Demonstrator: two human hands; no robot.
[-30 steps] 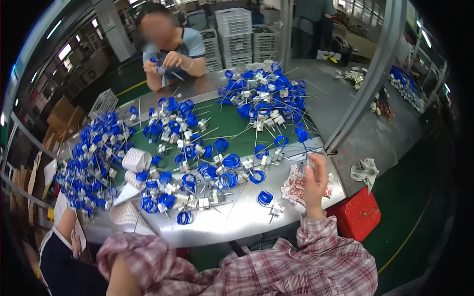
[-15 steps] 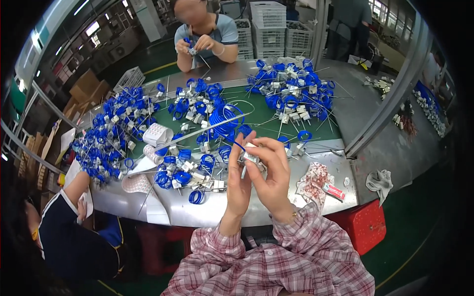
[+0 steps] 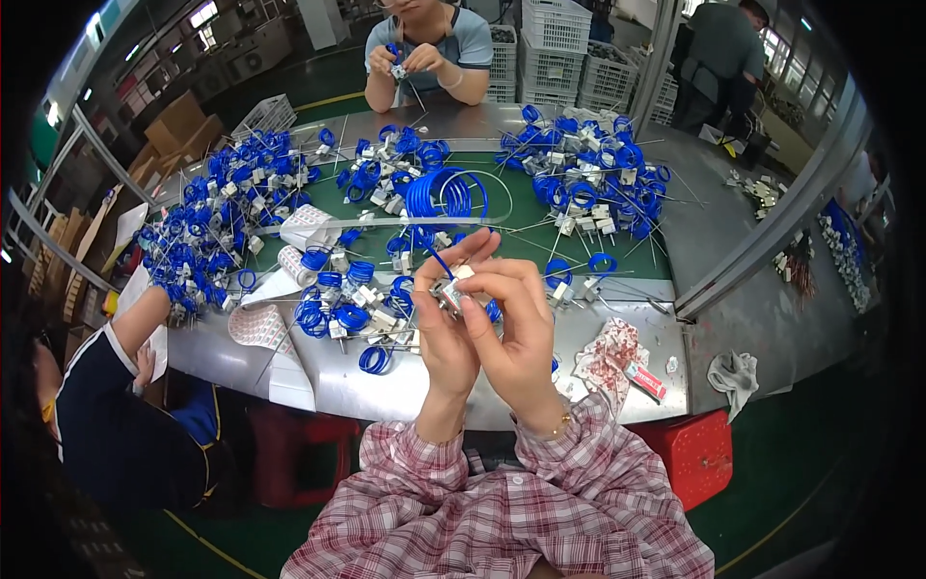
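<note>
In front of my chest, both hands grip a small metal-and-white control block [image 3: 449, 292] with a coiled blue tube. Its blue coil [image 3: 446, 196] stands up beyond my fingers, and a long pale rod [image 3: 386, 223] reaches leftward from beside the coil, nearly level. My left hand [image 3: 446, 352] supports the block from the left and below, its upper fingers stretched out. The thumb and fingers of my right hand [image 3: 518, 333] pinch the block from the right. Part of the block is hidden by my fingers. Similar blue-coiled pieces [image 3: 371, 309] lie just beyond my left hand.
Heaps of blue-coiled pieces [image 3: 227, 198] cover the table's left and far right [image 3: 598, 183]. A sticker roll [image 3: 265, 328] lies left; a stained cloth [image 3: 610, 357] and a red-and-white tube [image 3: 646, 380] lie right. A metal post [image 3: 752, 227] rises there. Co-workers sit opposite and at left.
Both hands have shifted slightly left with the block, turning it. The blue coil has risen and the pale rod has swung from slanting to nearly level. The view has tilted a little.
</note>
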